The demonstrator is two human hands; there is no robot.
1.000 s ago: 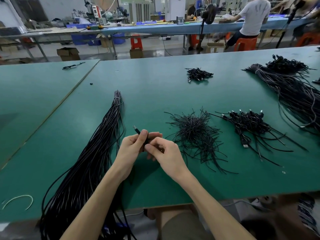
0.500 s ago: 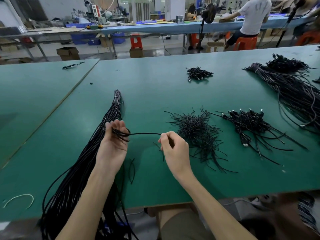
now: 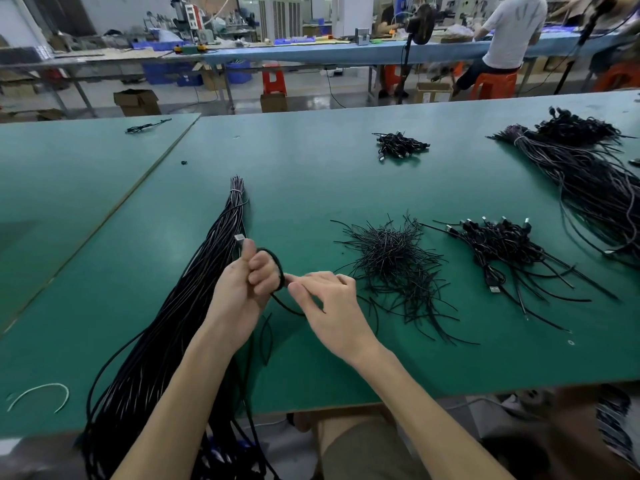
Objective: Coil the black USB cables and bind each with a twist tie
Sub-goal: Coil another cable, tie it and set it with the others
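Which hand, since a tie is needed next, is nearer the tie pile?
Right. The right hand sits just left of the tie pile; the left hand, holding the coil, is farther left.

Thin black USB cable [image 3: 279, 268]: small loop, silver plug up, in left hand [image 3: 242, 289]. Long black cable bundle [image 3: 194, 306]: straight, leftward. Black wire twist-tie pile [image 3: 391, 265]: loose, centre-right.
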